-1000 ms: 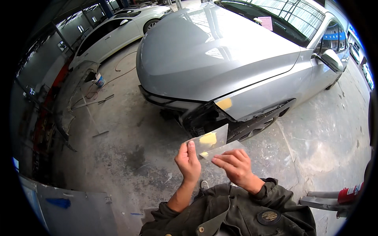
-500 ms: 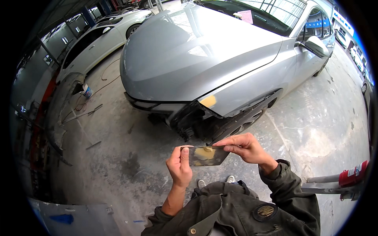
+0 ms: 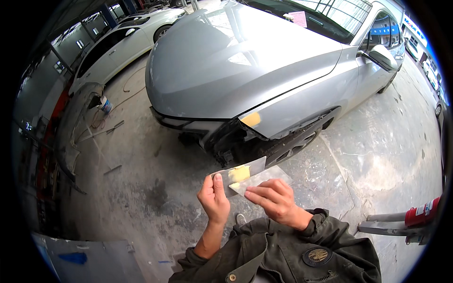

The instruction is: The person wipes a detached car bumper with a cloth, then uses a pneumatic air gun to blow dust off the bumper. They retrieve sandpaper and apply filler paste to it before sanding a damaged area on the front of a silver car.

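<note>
My left hand (image 3: 215,197) is closed on the left end of a dark grey putty spreader (image 3: 257,165), thumb on its face. A lump of yellow putty (image 3: 239,173) sits on that face. My right hand (image 3: 275,200) pinches a second, lighter grey putty spreader (image 3: 279,174), whose left corner carries a little yellow putty. The two spreaders cross or nearly touch just below the lump. Beyond them stands a silver car (image 3: 207,80) with a yellow filler patch (image 3: 251,119) at the front corner of its fender.
Under the fender, the car's front corner lies exposed, with black parts (image 3: 226,141) showing. A removed bumper (image 3: 71,137) and a small bucket (image 3: 106,104) rest on the floor at left. A grey panel (image 3: 108,259) is at lower left, a red cylinder (image 3: 421,212) on metal bars at right.
My right hand has moved down and left, and its spreader now shows its flat face. The left spreader has tilted, its right end higher. The putty now looks more gathered.
</note>
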A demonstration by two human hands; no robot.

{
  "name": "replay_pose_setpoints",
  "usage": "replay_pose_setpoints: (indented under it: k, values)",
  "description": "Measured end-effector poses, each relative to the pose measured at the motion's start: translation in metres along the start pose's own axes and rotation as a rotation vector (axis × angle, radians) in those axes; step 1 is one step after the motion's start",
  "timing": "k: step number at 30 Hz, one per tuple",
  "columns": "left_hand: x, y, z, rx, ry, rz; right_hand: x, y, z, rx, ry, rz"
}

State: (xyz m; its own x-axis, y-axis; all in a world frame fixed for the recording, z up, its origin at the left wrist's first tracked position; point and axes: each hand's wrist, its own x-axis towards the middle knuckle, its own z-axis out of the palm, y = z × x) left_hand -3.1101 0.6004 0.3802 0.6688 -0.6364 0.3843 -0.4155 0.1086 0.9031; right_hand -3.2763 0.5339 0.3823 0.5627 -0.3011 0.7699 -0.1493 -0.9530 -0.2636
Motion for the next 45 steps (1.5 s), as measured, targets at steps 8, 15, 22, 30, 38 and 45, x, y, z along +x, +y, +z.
replay_pose_setpoints:
  k: [8, 15, 22, 30, 38, 45]
  values:
    - [-0.006, 0.001, -0.002, 0.004, 0.022, -0.032, 0.001, -0.003, 0.004, 0.043, 0.006, -0.034]
    - [-0.013, 0.001, 0.003, -0.034, 0.045, -0.006, -0.007, -0.008, 0.008, 0.057, -0.022, -0.017]
    - [-0.01, 0.0, -0.006, 0.058, -0.203, -0.001, 0.023, 0.012, -0.029, 0.431, 0.07, 0.282]
    - [-0.008, -0.006, -0.008, -0.067, -0.153, -0.019, 0.015, 0.039, -0.036, 0.536, -0.254, 0.35]
    - [-0.01, -0.004, -0.002, -0.031, -0.071, -0.046, -0.004, -0.007, -0.001, -0.045, -0.018, 0.009]
    - [-0.016, -0.001, -0.003, -0.054, -0.062, -0.017, -0.001, -0.001, 0.001, -0.07, 0.078, 0.004]
